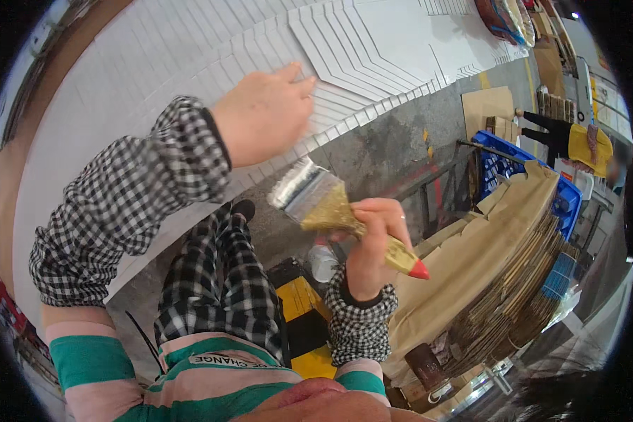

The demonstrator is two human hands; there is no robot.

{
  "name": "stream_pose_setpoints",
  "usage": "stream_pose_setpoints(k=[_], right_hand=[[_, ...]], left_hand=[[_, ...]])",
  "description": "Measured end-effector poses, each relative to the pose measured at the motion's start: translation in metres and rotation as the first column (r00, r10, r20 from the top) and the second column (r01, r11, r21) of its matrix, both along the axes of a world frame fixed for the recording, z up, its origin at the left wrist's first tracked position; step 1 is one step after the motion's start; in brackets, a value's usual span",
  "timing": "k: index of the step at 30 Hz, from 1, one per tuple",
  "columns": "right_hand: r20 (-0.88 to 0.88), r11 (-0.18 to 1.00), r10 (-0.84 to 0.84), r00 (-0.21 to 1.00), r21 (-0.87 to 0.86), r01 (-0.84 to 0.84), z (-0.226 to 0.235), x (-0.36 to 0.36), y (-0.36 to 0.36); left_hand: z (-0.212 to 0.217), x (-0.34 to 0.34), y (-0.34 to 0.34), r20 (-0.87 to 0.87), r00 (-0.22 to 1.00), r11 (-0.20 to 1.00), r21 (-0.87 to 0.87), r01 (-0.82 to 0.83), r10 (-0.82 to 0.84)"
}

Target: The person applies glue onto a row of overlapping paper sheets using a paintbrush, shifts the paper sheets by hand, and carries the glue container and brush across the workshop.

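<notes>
My left hand (264, 112) lies flat, fingers together, on a fanned row of white cardboard sheets (211, 49) spread over a long work surface. My right hand (373, 243) grips a wide paintbrush (330, 207) by its glue-crusted handle with a red tip. The brush's pale bristles point up and left, just below the near edge of the white sheets and a little right of my left wrist. Both forearms wear black-and-white checked sleeve covers.
A tall stack of brown cardboard sheets (499, 260) stands at my right, against a blue plastic crate (506, 165). Below me are grey concrete floor (387, 148), a yellow and black stool (302, 309) and a small white container (322, 261). Another person in yellow (577, 141) stands far right.
</notes>
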State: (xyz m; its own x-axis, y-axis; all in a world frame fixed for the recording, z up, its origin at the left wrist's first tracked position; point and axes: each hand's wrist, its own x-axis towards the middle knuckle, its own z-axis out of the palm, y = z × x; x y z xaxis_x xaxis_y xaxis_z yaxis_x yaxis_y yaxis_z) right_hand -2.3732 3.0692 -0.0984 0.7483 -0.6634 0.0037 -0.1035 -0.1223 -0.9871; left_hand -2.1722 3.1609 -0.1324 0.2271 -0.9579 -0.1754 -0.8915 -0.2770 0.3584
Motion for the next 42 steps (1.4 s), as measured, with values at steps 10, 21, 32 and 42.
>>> stream_pose_setpoints(k=[10,21,32,42], right_hand=[[-0.037,0.950,-0.311,0.950,-0.026,0.310,-0.010,0.015,0.011],[-0.053,0.997,-0.002,0.999,-0.076,-0.002,-0.016,0.000,0.051],[-0.005,1.000,-0.026,1.000,-0.010,0.026,-0.009,-0.020,0.093],[-0.051,0.973,-0.216,0.975,0.066,0.219,-0.014,-0.016,0.110]], left_hand=[[0.000,-0.019,0.071,-0.002,1.000,0.999,0.037,-0.016,0.016],[-0.006,-0.010,0.073,-0.063,0.998,0.996,-0.093,0.011,-0.017],[-0.009,-0.016,0.083,-0.083,0.997,1.000,-0.031,-0.003,0.000],[-0.013,-0.039,0.166,0.068,0.998,0.998,-0.063,0.005,-0.001]])
